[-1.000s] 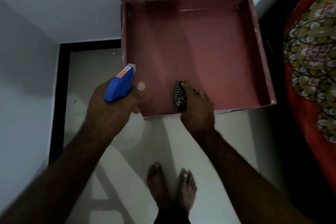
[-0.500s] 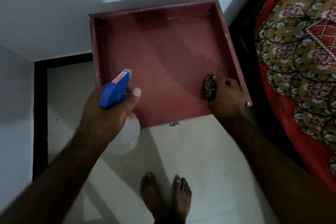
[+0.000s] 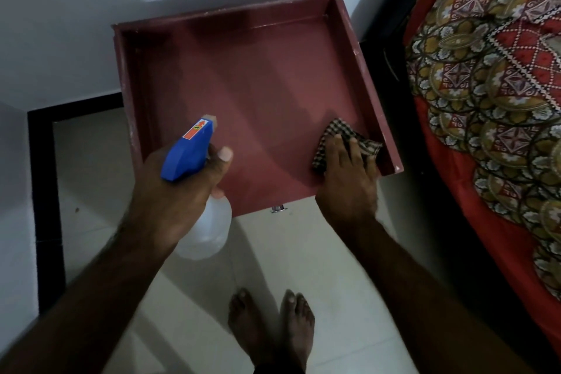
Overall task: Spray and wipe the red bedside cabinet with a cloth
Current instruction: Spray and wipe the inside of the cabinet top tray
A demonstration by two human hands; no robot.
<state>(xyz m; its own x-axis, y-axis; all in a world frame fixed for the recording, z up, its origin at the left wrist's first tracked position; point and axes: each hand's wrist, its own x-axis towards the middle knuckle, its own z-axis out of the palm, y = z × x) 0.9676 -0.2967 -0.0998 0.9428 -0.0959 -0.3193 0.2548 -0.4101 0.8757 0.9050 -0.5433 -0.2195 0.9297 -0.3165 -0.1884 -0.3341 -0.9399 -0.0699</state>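
- My left hand (image 3: 179,191) grips the spray bottle (image 3: 186,152) at its neck, with the fingers curled round it and the thumb tip raised beside the blue head.
- The nozzle points away from me, over the front left part of the cabinet top. The clear body of the bottle hangs below my hand, in front of the cabinet's front edge.
- My right hand (image 3: 349,184) presses flat on the cloth (image 3: 341,132). The fingers are straight and spread, and nothing is pinched.
- The cloth is checkered dark and light and is crumpled. It lies on the cabinet top in the front right corner, with its right end against the raised rim.
- The red bedside cabinet (image 3: 243,85) is seen from above. Its top is a recessed surface with a raised rim on the left, back and right sides.
- A small metal knob (image 3: 277,208) shows just below the front edge.
- The cabinet's back is against the white wall (image 3: 60,9).
- The bed (image 3: 501,85), under a red patterned cover, stands just beside the cabinet on the right.
- My bare feet (image 3: 270,325) stand on the pale floor (image 3: 318,252), near the cabinet front.
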